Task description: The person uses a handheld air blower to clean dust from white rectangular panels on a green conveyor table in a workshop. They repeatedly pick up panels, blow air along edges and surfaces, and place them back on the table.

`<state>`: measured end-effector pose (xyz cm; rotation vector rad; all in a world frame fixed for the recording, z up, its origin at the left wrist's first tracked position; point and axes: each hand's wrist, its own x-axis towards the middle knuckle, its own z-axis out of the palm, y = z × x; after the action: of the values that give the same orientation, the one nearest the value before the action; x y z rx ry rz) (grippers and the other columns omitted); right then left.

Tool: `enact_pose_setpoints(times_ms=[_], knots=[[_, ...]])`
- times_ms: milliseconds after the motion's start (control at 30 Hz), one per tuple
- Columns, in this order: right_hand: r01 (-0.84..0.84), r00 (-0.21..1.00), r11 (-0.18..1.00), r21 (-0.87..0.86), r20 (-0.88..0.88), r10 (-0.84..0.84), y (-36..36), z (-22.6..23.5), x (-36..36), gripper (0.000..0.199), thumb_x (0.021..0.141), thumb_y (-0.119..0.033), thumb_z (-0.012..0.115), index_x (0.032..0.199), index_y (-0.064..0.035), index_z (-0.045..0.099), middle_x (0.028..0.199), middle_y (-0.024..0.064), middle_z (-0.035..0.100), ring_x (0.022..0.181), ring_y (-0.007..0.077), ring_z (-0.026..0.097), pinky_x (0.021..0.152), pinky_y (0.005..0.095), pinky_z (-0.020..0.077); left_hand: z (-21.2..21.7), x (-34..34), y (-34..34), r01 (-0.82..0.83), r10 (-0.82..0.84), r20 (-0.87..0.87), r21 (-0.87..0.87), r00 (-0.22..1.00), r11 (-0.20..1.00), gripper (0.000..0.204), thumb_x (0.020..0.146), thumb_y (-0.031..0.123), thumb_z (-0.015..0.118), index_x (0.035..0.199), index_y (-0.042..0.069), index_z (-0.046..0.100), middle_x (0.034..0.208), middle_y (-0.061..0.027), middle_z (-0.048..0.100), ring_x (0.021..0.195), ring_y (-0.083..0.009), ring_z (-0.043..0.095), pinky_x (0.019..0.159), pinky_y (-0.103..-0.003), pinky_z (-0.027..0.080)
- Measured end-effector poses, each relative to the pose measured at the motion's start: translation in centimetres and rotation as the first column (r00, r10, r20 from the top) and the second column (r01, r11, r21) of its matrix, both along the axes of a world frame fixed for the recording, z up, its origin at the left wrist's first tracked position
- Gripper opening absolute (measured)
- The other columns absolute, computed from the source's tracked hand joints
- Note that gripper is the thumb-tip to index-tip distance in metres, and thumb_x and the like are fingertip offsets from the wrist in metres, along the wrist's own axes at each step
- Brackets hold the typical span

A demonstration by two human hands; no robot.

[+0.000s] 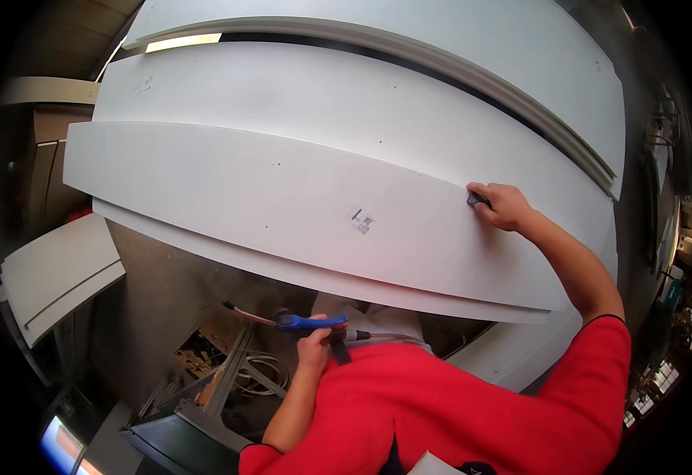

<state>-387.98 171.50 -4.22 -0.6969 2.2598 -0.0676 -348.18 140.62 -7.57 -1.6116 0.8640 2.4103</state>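
Note:
My left hand (312, 346) is wrapped round a blue air blow gun (308, 322) close to my body, below the near edge of the panels. The gun's thin nozzle points left, and a hose coupling (356, 336) shows at its right. Farther up and to the right, my right hand (507, 207) grips a small dark block (477, 200), pressed at the far edge of a long white panel (203, 170). A printed label (359, 219) lies on that panel. The block's underside is hidden.
Under the top panel lies another white panel (282, 83), offset from it. More long white panels (480, 32) stand across a dark gap beyond. Smaller white boards (65, 269) rest at the left. A coiled hose (263, 374) and a wooden crate (202, 352) are on the floor.

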Motion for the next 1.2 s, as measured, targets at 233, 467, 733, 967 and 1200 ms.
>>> enact_pose_setpoints(times_ms=[233, 467, 733, 967, 1200], knots=[[-0.108, 0.994, 0.985, -0.132, -0.015, 0.107, -16.3, -0.6, -1.2, 0.037, 0.086, -0.022, 0.052, 0.121, -0.0117, 0.058, 0.092, 0.0177, 0.067, 0.087, 0.0366, 0.063, 0.077, 0.0456, 0.0489, 0.3, 1.6, -3.4, -0.11, 0.108, -0.022, -0.065, 0.994, 0.992, 0.036, 0.078, -0.003, 0.05, 0.113, -0.002, 0.05, 0.094, -0.0233, 0.065, 0.093, -0.0389, 0.066, 0.092, -0.048, 0.049], [-0.165, 0.986, 0.974, -0.153, -0.062, 0.157, -32.9, -1.0, -1.8, 0.038, 0.085, -0.022, 0.052, 0.121, -0.0115, 0.059, 0.095, 0.0171, 0.068, 0.089, 0.0362, 0.063, 0.079, 0.0445, 0.0494, -0.1, 2.9, -15.3, -0.271, 0.261, -0.095, -0.115, 0.961, 0.956, 0.031, 0.075, -0.002, 0.051, 0.106, -0.003, 0.055, 0.089, -0.0208, 0.064, 0.086, -0.0364, 0.065, 0.091, -0.049, 0.05], [-0.108, 0.993, 0.991, -0.073, -0.054, 0.104, -53.8, 0.2, -1.4, 0.04, 0.088, -0.025, 0.051, 0.126, -0.012, 0.057, 0.099, 0.0176, 0.068, 0.092, 0.0362, 0.063, 0.082, 0.044, 0.0494, 1.0, 6.7, -38.4, -0.509, 0.474, -0.205, -0.178, 0.856, 0.843, 0.035, 0.074, -0.001, 0.051, 0.109, -0.004, 0.054, 0.084, -0.0199, 0.064, 0.083, -0.0359, 0.065, 0.089, -0.051, 0.051], [-0.178, 0.981, 0.978, -0.105, -0.096, 0.168, -69.2, 0.0, -1.9, 0.042, 0.087, -0.025, 0.051, 0.126, -0.012, 0.057, 0.101, 0.0186, 0.067, 0.094, 0.0369, 0.063, 0.084, 0.0434, 0.0493, 3.0, 11.4, -53.8, -0.701, 0.624, -0.321, -0.299, 0.713, 0.647, 0.033, 0.074, 0.003, 0.052, 0.107, -0.001, 0.056, 0.081, -0.0175, 0.063, 0.081, -0.0356, 0.064, 0.088, -0.051, 0.051], [-0.175, 0.983, 0.978, -0.113, -0.066, 0.169, -82.6, -0.7, -3.0, 0.043, 0.085, -0.024, 0.055, 0.126, -0.0124, 0.058, 0.103, 0.0203, 0.067, 0.094, 0.0383, 0.063, 0.085, 0.0436, 0.0492, 3.2, 11.8, -66.0, -0.73, 0.652, -0.33, -0.338, 0.683, 0.594, 0.033, 0.073, 0.005, 0.053, 0.105, 0.0, 0.057, 0.078, -0.0168, 0.063, 0.079, -0.0356, 0.063, 0.086, -0.05, 0.051]])
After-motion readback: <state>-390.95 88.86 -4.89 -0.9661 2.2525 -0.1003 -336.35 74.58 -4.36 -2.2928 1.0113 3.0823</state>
